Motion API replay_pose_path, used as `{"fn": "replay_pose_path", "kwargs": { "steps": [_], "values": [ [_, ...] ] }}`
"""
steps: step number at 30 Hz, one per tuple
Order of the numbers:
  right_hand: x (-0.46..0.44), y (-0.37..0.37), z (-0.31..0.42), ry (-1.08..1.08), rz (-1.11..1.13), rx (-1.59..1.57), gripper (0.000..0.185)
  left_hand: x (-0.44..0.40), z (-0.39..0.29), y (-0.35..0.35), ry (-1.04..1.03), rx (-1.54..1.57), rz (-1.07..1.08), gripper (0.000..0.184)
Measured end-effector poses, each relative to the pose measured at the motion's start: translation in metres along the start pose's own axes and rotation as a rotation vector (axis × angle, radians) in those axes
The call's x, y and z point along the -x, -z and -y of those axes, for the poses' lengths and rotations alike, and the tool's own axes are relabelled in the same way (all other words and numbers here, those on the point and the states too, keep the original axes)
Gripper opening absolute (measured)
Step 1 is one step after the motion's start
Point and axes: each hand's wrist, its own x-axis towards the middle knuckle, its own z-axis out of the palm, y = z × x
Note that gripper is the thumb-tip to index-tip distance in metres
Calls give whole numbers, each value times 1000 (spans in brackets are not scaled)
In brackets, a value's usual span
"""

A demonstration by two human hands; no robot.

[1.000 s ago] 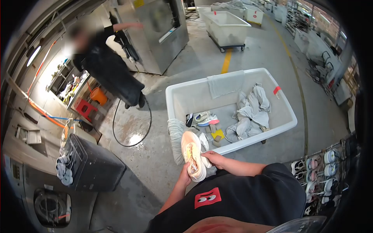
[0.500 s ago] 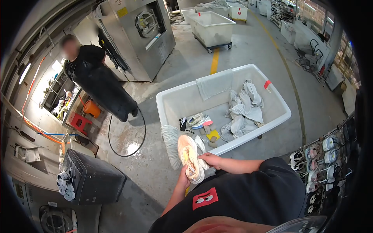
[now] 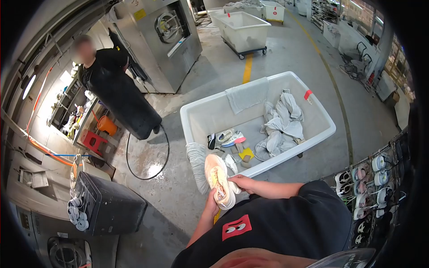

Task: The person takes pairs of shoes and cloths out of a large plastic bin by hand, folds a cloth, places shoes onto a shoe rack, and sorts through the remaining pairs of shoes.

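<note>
A peach and cream sneaker (image 3: 215,167) is held in front of my chest, toe pointing away and its opening toward me. My left hand (image 3: 212,202) is closed around the heel end from the left. My right hand (image 3: 242,182) grips the shoe from the right, at a pale part beside the heel; I cannot tell whether that part belongs to a second shoe. Just beyond stands a white tub (image 3: 313,136) on the floor. Inside it lie several shoes (image 3: 233,139), a yellow pad (image 3: 246,154), brownish blocks (image 3: 246,164) and crumpled grey cloths (image 3: 282,127).
A person in a long black apron (image 3: 120,100) stands at the left, beside a hose loop (image 3: 167,154). A dark bin (image 3: 111,205) with pale shoes is at lower left. Racked shoes (image 3: 362,187) line the right. Another wheeled tub (image 3: 246,33) stands farther back.
The person in the apron has shifted slightly to the right and turned a little. My hands keep the sneaker in almost the same place.
</note>
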Motion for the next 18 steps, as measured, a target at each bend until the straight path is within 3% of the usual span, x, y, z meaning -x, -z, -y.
{"fn": "replay_pose_path", "kwargs": {
  "steps": [4, 18],
  "values": [
    [43, -17, 27, 21, 18, -32, 43, 4, 2, -2, -3, 2, 6, 57],
    [33, -9, 10, -47, 10, 2, 39, 12, 14, 12, 79, -46, 75, 55]
  ]
}}
